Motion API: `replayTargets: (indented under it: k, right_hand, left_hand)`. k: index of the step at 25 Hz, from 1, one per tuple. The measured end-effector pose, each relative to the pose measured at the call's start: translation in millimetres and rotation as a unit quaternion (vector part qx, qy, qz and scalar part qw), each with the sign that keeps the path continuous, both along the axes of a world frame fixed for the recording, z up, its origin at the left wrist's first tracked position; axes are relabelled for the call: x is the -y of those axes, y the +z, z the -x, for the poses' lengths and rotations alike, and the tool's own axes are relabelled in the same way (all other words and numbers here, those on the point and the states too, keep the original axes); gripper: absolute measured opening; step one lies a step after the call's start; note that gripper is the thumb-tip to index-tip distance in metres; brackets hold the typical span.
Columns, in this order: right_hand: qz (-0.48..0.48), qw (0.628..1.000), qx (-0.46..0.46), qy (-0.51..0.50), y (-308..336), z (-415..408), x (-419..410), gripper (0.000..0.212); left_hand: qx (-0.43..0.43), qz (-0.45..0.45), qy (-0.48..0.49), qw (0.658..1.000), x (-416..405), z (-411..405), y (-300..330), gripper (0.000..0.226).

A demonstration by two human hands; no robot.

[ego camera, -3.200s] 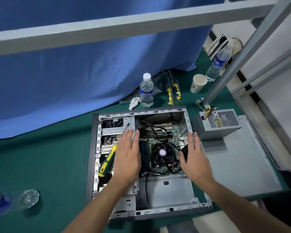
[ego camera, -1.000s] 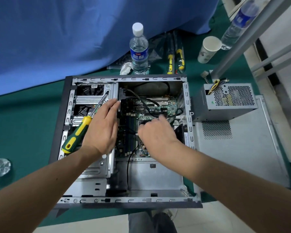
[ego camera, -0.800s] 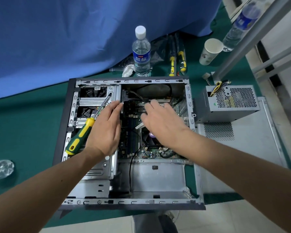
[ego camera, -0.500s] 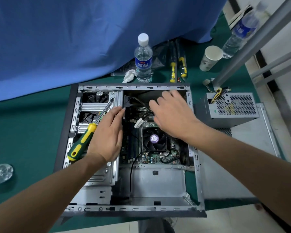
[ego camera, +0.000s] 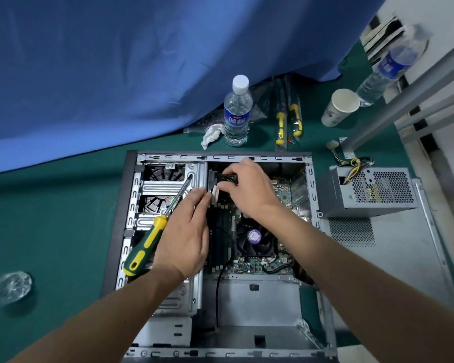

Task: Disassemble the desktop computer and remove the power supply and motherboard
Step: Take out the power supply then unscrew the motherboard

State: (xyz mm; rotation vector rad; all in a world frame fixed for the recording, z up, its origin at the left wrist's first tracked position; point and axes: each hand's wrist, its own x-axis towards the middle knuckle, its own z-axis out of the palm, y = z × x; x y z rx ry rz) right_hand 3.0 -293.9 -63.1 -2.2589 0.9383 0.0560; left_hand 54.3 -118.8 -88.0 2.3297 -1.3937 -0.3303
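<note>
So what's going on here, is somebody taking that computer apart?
Yes. A person is working inside an open computer case lying on its side on a green table. The right hand pinches a bundle of black cables near the top of the motherboard, beside a white connector. The left hand rests on the metal drive cage, next to a green and yellow screwdriver lying there. The power supply is already out, sitting on the removed side panel to the right. The motherboard is still in the case.

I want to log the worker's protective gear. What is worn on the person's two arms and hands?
Nothing is worn. The left hand and right hand have no gloves, rings or watch. Both forearms are uncovered as far as the picture shows; no sleeve or wrist strap is visible.
</note>
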Motion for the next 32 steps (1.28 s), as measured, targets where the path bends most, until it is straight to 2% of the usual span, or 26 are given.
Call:
replayTargets:
  k: [4, 10, 16, 19, 23, 27, 32]
  right_hand:
    - [0.108, 0.992, -0.013, 0.058, 9, -1, -14, 0.026]
    - [-0.081, 0.995, 0.011, -0.055, 6, 11, -20, 0.037]
    - [-0.052, 0.997, 0.025, -0.059, -8, 1, -8, 0.020]
    - [-0.112, 0.981, 0.074, -0.137, -17, -2, -12, 0.020]
    - [-0.192, 0.956, 0.125, -0.186, -24, -11, -14, 0.016]
    - [-0.234, 0.946, 0.128, -0.184, -31, -20, -9, 0.006]
    - [-0.250, 0.939, 0.116, -0.205, -35, -24, -11, 0.008]
  left_hand:
    - [0.005, -0.002, -0.002, 1.000, -1, -1, 0, 0.058]
    - [0.003, -0.010, 0.004, 1.000, -2, 1, -2, 0.061]
    - [0.014, -0.018, 0.009, 1.000, -2, 1, -4, 0.060]
    - [0.016, -0.019, 0.019, 1.000, -2, 2, -3, 0.059]
    - [0.019, -0.023, 0.031, 0.999, -1, 2, -1, 0.058]
    - [0.020, -0.026, 0.030, 0.999, 0, 2, -1, 0.058]
    - [0.018, -0.030, 0.026, 0.999, -1, 2, 0, 0.059]
